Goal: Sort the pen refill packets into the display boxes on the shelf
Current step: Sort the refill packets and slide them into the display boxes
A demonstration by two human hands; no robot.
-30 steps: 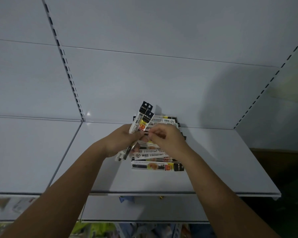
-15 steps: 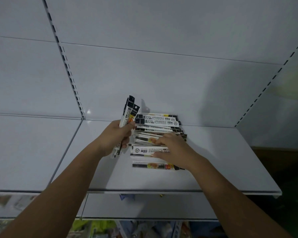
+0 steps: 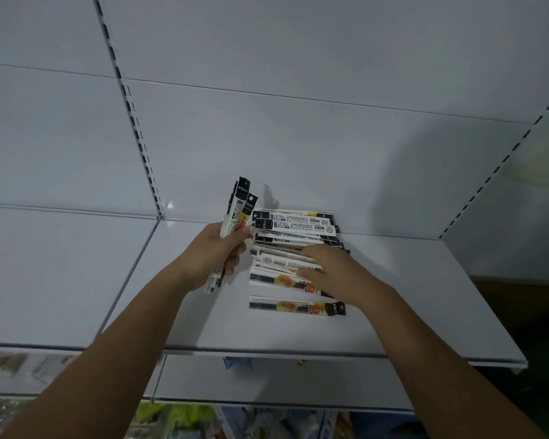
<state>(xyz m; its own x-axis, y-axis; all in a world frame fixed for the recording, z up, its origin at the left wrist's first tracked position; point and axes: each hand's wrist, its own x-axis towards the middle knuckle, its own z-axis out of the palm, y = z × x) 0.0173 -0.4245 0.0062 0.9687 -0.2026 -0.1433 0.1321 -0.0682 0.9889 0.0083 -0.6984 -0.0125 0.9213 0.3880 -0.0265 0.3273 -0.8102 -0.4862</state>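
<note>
While left hand (image 3: 214,255) clamps a packet bundle (image 3: 236,213) near-upright, black headers up, right hand (image 3: 336,274) rests, fingers extended, on the packet pile (image 3: 295,226), long axes crosswise on the shelf (image 3: 425,296).

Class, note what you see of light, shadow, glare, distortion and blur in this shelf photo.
Head view: dim overall; a broad soft shadow darkens the back panel right of the packets; a small glare spot shines beside the slotted uprights, which the wide lens splays outward; the goods below the shelf are blurred.
</note>
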